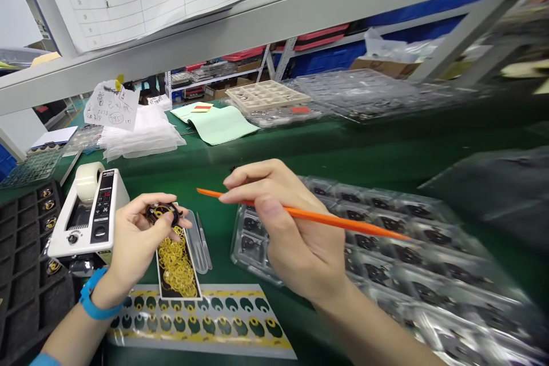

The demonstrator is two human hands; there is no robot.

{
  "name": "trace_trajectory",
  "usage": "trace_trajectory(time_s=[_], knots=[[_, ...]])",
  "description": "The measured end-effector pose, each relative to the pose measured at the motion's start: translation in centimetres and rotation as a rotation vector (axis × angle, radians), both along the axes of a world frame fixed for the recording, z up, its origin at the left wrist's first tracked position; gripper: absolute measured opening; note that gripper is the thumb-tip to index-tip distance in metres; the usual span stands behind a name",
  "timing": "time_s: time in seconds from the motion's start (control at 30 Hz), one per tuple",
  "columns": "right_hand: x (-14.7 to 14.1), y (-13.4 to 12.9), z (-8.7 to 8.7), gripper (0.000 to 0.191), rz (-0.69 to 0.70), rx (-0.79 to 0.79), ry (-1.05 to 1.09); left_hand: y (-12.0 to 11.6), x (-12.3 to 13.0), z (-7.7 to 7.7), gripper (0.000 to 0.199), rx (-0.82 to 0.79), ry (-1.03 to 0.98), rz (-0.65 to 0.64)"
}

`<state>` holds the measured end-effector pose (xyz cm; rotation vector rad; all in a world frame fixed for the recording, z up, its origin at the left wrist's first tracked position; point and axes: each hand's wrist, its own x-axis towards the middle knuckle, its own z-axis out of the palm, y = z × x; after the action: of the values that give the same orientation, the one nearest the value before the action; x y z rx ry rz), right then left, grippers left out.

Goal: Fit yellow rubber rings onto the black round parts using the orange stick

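Note:
My left hand [135, 243] holds a small round black part [162, 213] with a yellow marking between thumb and fingers. My right hand [291, 229] pinches a slim orange plastic pick [319, 217], its pointed end aimed toward the round part and apart from it. Just below my left hand lies a black card [176, 266] heaped with thin gold rings. A strip of black-and-yellow round stickers [197, 320] runs along the bench's near side. Under my right hand and to its right spreads a clear blister tray [364, 240] holding several black round parts.
A white electric tape dispenser [92, 217] with a tape roll stands left, beside a black foam tray [30, 263] of round parts. A clear plastic sleeve [197, 243] lies nearby. Farther back on the green bench [274, 154] are papers, white bags and stacked trays, under a grey shelf [171, 28].

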<state>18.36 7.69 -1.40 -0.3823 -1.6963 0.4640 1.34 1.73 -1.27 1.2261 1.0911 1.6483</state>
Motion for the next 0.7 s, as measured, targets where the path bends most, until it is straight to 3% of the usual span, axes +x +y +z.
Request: trace_trajectory(time_s=[0.23, 0.43, 0.57, 0.7], knots=[[-1.3, -0.6, -0.8, 0.025, 0.103, 0.050, -0.013, 0.3, 0.1, -0.3, 0.006, 0.054, 0.092, 0.056], [-3.1, -0.7, -1.9, 0.011, -0.109, 0.246, -0.176, 0.3, 1.0, -0.4, 0.019, 0.144, 0.274, 0.243], [-3.7, -0.3, -2.5, 0.010, -0.236, 0.245, -0.156, 0.0, 1.8, -1.0, 0.031, 0.186, 0.354, 0.261], [-3.5, -0.4, -2.5, 0.008, -0.244, 0.157, -0.147, -0.1, 1.9, -2.1, 0.039, 0.273, 0.479, 0.300]])
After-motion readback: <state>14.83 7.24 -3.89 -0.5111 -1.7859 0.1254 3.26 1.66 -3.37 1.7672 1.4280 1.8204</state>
